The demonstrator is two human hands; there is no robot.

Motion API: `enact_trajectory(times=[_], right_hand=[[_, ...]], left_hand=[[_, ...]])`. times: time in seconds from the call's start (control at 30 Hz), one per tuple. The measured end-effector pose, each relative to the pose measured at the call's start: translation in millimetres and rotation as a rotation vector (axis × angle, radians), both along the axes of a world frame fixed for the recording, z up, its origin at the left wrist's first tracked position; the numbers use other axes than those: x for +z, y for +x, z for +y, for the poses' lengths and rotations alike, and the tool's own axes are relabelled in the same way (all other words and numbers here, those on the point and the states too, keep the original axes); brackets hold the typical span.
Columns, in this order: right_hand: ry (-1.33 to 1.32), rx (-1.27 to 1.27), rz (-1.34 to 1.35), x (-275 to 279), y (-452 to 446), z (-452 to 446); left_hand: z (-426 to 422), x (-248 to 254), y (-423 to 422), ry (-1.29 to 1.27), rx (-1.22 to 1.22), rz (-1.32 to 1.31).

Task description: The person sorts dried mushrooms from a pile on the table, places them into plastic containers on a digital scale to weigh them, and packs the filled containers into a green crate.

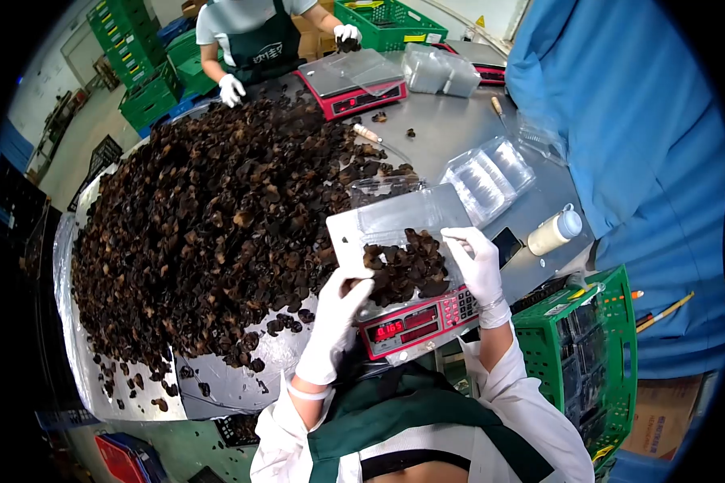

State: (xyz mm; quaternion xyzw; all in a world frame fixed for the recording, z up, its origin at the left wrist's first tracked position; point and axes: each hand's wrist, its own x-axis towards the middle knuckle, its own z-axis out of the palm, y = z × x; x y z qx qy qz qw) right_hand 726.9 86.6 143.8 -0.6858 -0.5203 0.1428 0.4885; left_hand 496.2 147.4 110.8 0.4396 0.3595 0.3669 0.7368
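A clear plastic tray filled with dark fungus pieces (407,266) rests on a red digital scale (419,324) whose lit display seems to read 0.165. My left hand (342,310), in a white glove, pinches the tray's left side. On the right side, my right hand (477,266), also gloved, has its fingers closed at the tray's edge. The tray's clear lid area tilts up behind the pieces. To the left, a large heap of dark fungus (201,217) spreads over the metal table (451,121).
A co-worker (258,40) stands across the table by another red scale (354,84). Stacked clear trays (489,179), a white-capped bottle (554,231), a phone (506,245) and a knife (368,134) lie around. A green crate (539,346) of packed boxes stands at my right.
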Motion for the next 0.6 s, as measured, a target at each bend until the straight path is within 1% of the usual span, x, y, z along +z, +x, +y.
enact_trajectory(times=[0.07, 0.13, 0.2, 0.23, 0.27, 0.3, 0.33, 0.37, 0.4, 0.47, 0.53, 0.57, 0.6], right_hand=[[-0.058, 0.017, -0.023, -1, 5, -8], [-0.015, 0.023, 0.024, -6, 10, -14], [0.015, 0.0, 0.045, -8, 19, -21], [0.011, -0.007, 0.022, -9, 25, -26], [0.005, -0.014, 0.0, -10, 30, -32], [0.021, -0.027, -0.022, -11, 36, -36], [0.017, -0.053, 0.014, -11, 39, -39], [0.017, -0.067, 0.015, -14, 44, -43], [0.02, -0.078, 0.015, -17, 49, -45], [0.028, -0.087, 0.035, -19, 54, -45], [0.04, -0.09, 0.052, -19, 56, -41], [0.034, -0.06, 0.037, -19, 55, -37], [0.029, -0.029, 0.023, -19, 52, -33]], left_hand=[[4, -1, 27, 0.52, -0.008, 0.224], [10, -15, 40, 0.586, -0.001, 0.334], [12, -20, 37, 0.345, 0.027, 0.306], [16, -30, 33, 0.361, 0.101, 0.237], [21, -39, 19, 0.336, 0.097, 0.316], [20, -33, 11, 0.219, 0.171, 0.233], [20, -25, -2, 0.216, 0.214, 0.28], [22, -30, -13, 0.24, 0.305, 0.27], [23, -34, -27, 0.166, 0.367, 0.338], [25, -59, -58, 0.724, 0.414, 0.771], [9, -49, -63, 0.82, 0.377, 1.011], [3, -46, -62, 0.746, 0.313, 0.971], [-3, -43, -56, 0.824, 0.301, 1.0]])
